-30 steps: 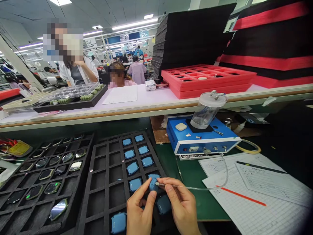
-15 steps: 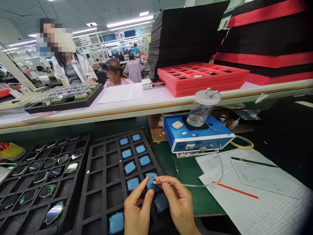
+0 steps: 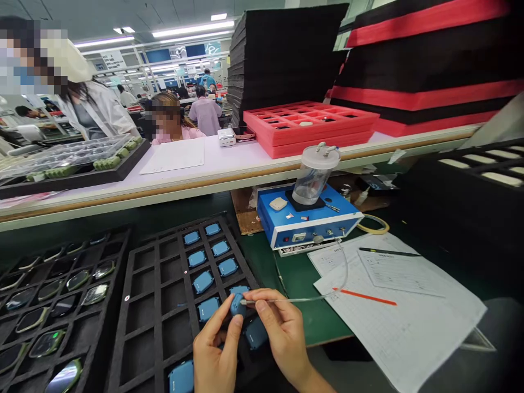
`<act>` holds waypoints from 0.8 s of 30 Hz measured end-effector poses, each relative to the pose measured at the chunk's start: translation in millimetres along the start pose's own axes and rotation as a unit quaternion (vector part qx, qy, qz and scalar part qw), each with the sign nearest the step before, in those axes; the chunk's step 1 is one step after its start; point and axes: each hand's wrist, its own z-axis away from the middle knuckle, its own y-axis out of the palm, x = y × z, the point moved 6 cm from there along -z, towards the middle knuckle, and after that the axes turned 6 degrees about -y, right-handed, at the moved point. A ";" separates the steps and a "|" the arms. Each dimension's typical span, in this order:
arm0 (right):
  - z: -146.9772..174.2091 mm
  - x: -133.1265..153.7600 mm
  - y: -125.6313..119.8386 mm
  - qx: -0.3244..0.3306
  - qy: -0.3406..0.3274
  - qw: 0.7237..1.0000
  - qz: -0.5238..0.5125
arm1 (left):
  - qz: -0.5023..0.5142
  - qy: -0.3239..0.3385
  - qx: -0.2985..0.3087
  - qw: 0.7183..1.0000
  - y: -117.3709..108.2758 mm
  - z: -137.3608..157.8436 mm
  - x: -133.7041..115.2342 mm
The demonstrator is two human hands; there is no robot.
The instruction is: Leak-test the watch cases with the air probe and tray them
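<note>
A small blue watch case [image 3: 237, 306] is pinched between the thumb and fingers of my left hand [image 3: 219, 345], held edge-on above a black foam tray [image 3: 159, 333]. My right hand [image 3: 281, 334] grips the end of a clear thin tube [image 3: 307, 299], its metal tip touching or very close to the side of the case; exact contact is too small to make out. Several more blue watch cases [image 3: 203, 281] lie in the tray's right-hand compartments. The tube curves back to a blue control box [image 3: 311, 226] with a clear lidded canister [image 3: 311, 177] on top.
Another black foam tray [image 3: 104, 314] at the left holds green-framed watches. Papers [image 3: 380, 327] with a red strip [image 3: 366, 297] and a black pen [image 3: 388, 251] lie at the right. Red foam trays [image 3: 311, 128] sit on the shelf. Two people are just beyond it.
The whole view has shifted, so things sit further left, and a tray of pale items appears at far right. Both hands keep their hold on the watch case and tube.
</note>
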 end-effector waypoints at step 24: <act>-0.2 -7.8 -0.4 0.003 0.010 0.999 -0.037 | -0.006 -0.006 -0.015 1.000 -0.9 -5.4 -5.0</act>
